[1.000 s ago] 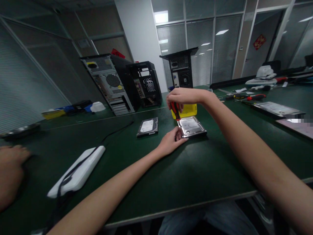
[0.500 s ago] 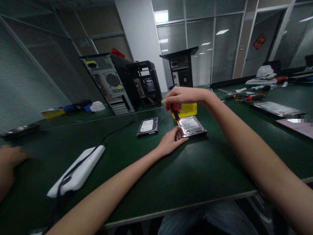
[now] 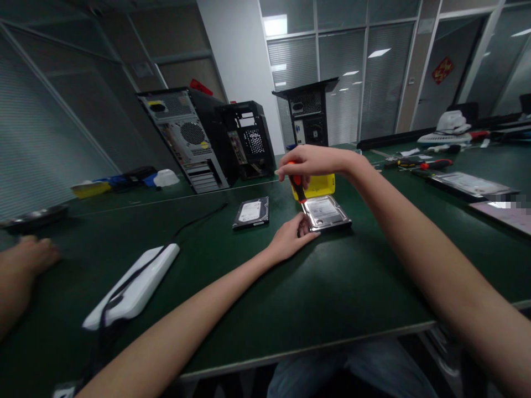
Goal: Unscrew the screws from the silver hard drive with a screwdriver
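A silver hard drive (image 3: 326, 213) lies label up on the green table in front of me. My left hand (image 3: 290, 236) grips its near left corner, thumb along the front edge and fingers at the left side. Above it, my right hand (image 3: 305, 163) is closed around the red and black handle of a screwdriver (image 3: 297, 187), held steeply with its lower end at the drive's left edge. The tip is too small to make out. Just behind the drive stands a yellow tray (image 3: 326, 185). A second hard drive (image 3: 251, 212) rests flat to the left.
Several computer cases (image 3: 191, 138) stand at the back. A white power strip (image 3: 135, 284) with a black cable lies left, near another person's hand (image 3: 31, 260). To the right are pliers and screwdrivers (image 3: 435, 164), another hard drive (image 3: 473, 184) and a pinkish panel (image 3: 504, 215).
The other person's hand at the far left has moved further into view, to the right. My hands, the screwdriver and the hard drive have hardly moved.
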The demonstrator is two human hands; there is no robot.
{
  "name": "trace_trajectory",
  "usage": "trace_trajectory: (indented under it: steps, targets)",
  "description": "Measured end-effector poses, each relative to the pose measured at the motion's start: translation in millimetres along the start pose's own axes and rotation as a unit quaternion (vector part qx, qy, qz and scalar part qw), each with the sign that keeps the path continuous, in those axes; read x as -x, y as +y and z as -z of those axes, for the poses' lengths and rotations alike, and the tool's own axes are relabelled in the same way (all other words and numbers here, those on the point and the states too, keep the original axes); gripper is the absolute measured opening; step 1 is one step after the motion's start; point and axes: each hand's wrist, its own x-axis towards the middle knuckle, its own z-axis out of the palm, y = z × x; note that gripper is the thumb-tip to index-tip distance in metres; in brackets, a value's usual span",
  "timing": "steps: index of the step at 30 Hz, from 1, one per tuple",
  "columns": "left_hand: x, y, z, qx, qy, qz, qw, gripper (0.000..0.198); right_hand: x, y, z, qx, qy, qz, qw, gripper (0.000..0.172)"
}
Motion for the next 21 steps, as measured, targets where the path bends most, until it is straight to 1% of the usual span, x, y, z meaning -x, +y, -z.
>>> trace_trajectory:
  steps: [4, 8, 12, 16, 19, 21]
  targets:
    - [0.3, 0.3, 0.1, -0.013, 0.005, 0.0, 1.0, 0.034, -2.1, 3.2, -1.2, -0.001, 0.012, 0.004, 1.0, 0.029]
    - [0.7, 1.1, -0.5, -0.029, 0.013, 0.009, 0.999, 0.037, -2.5, 3.7, -2.5, 0.005, 0.021, -0.009, 1.0, 0.026]
    - [1.0, 2.5, -1.8, -0.048, 0.025, 0.027, 0.998, 0.038, -1.5, 2.0, -3.3, 0.005, 0.012, -0.018, 1.0, 0.027]
    - [-0.3, 3.0, -3.7, -0.066, 0.031, 0.028, 0.997, 0.034, -3.0, 3.2, -4.2, -0.007, 0.002, -0.01, 1.0, 0.028]
    - [-2.3, 2.5, -5.2, -0.082, 0.041, 0.027, 0.995, 0.032, -5.2, 6.5, -5.0, -0.006, 0.005, -0.006, 1.0, 0.027]
    - [-4.0, 2.3, -5.9, -0.089, 0.037, 0.025, 0.995, 0.033, -6.2, 8.7, -5.5, -0.003, 0.012, -0.007, 1.0, 0.027]
